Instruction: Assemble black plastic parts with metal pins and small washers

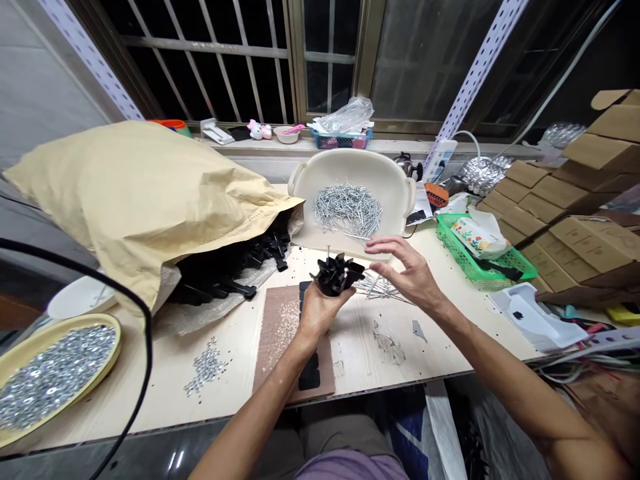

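My left hand [323, 312] is closed around a bunch of black plastic pieces [338, 273], whose ends fan out at the top. One thin metal pin [328, 251] stands upright out of the bunch. Just right of it hovers my right hand [407, 270], with fingers stretched and thumb apart; I see nothing in it. Beneath that hand lies a small heap of long nails [377, 287] on the table. Behind, a white basin [395, 183] is tipped toward me with a pile of nails [347, 208] in it. Below my left hand is a brown board [273, 353] with a black strip [310, 373].
At left, a big paper sack [130, 200] spills black plastic parts [215, 270]. A yellow tray [117, 333] holds metal washers, and small metal pieces [206, 367] lie loose nearby. A black cable [149, 347] arcs at left. Right stand a green basket [530, 270] and cardboard boxes [570, 253].
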The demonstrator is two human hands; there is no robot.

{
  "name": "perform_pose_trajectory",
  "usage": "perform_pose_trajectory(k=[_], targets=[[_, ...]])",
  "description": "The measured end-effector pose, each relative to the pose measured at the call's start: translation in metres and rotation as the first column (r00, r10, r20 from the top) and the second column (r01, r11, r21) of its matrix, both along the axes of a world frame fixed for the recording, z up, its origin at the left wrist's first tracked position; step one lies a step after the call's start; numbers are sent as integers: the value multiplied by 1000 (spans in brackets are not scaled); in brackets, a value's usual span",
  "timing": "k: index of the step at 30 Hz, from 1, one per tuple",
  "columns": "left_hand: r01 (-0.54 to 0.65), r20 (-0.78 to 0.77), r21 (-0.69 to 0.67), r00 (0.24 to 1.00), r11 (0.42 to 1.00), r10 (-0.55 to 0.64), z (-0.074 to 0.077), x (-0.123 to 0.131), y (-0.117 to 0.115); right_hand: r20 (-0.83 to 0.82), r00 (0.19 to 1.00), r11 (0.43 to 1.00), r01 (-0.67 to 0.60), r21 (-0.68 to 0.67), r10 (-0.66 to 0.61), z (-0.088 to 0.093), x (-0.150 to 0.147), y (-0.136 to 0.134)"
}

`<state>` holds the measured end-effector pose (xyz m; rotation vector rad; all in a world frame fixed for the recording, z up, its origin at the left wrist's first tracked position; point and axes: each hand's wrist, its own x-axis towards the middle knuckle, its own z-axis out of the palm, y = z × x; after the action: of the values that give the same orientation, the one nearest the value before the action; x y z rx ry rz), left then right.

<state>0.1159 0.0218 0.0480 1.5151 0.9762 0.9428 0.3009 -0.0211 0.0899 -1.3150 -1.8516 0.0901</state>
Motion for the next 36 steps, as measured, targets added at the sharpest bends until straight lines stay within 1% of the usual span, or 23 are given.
perform_pose_trajectory(k=[1, 2, 4, 5, 7, 8, 9, 10, 11, 12, 14, 15, 16, 17, 18, 19, 21, 22, 24, 26, 30, 34, 36], targets=[[-28, -9, 2, 1000, 1000, 28, 1, -3, 0, 97, 994, 998, 58, -24, -56, -11, 9, 3], [-55, -13, -1, 998, 998, 55, 2, -5, 0, 241, 967, 993, 100, -67, -82, -24, 18, 5], [-88, -19, -10, 996, 996, 87, 4, -7, -1, 519, 854, 976, 138, -168, -31, -53, 29, 9], [-90, -22, -15, 996, 996, 90, 5, -7, -2, 613, 790, 968, 145, -205, 11, -67, 33, 10], [-74, -17, -32, 997, 997, 73, 8, -6, -4, 711, 700, 963, 133, -234, 76, -88, 36, 10], [-59, -5, -48, 998, 997, 58, 9, -5, -5, 726, 682, 965, 118, -233, 92, -95, 36, 11], [-42, 11, -73, 999, 996, 43, 10, -5, -5, 722, 684, 969, 96, -227, 101, -99, 37, 11], [-20, 29, -103, 999, 994, 24, 11, -5, -5, 699, 708, 975, 75, -211, 97, -100, 38, 11], [-1, 48, -134, 999, 991, 8, 10, -5, -5, 650, 756, 982, 52, -183, 81, -97, 39, 11], [8, 67, -161, 998, 987, 2, 9, -7, -4, 567, 822, 990, 40, -139, 47, -92, 39, 11], [-16, 76, -179, 997, 984, 31, 5, -9, -1, 293, 952, 996, 93, -7, -87, -72, 36, 9], [-52, 59, -165, 996, 985, 62, 2, -9, 1, 115, 981, 987, 151, 48, -156, -58, 32, 8], [-91, 31, -138, 995, 986, 96, -2, -9, 2, -71, 974, 972, 219, 88, -213, -42, 26, 6], [-121, -1, -102, 993, 987, 121, -5, -7, 3, -228, 946, 964, 253, 87, -228, -25, 17, 3], [-130, -31, -65, 991, 989, 128, -8, -5, 3, -365, 912, 967, 237, 94, -188, -9, 7, 1], [-127, -58, -33, 990, 991, 125, -10, -2, 3, -460, 879, 977, 189, 95, -126, 5, -4, -1], [-104, -113, 14, 988, 994, 105, -11, 4, 0, -560, 828, 992, 81, 96, -13, 26, -26, -5], [-93, -141, 29, 985, 995, 96, -10, 6, -1, -583, 812, 995, 35, 98, 29, 31, -36, -5], [-83, -192, 51, 977, 995, 91, -7, 9, -4, -589, 804, 994, -16, 105, 76, 33, -49, -5], [-82, -223, 65, 970, 994, 95, -3, 9, -6, -548, 833, 994, -18, 110, 76, 29, -54, -3], [-88, -248, 104, 962, 991, 112, 3, 8, -6, -402, 914, 995, -13, 99, 52, 18, -51, 4], [-89, -195, 153, 974, 984, 118, 8, 6, -8, -245, 965, 992, -74, 99, 96, 20, -49, 7], [-94, -136, 184, 983, 978, 120, 10, 3, -9, -210, 971, 989, -86, 121, 110, 24, -49, 5]])
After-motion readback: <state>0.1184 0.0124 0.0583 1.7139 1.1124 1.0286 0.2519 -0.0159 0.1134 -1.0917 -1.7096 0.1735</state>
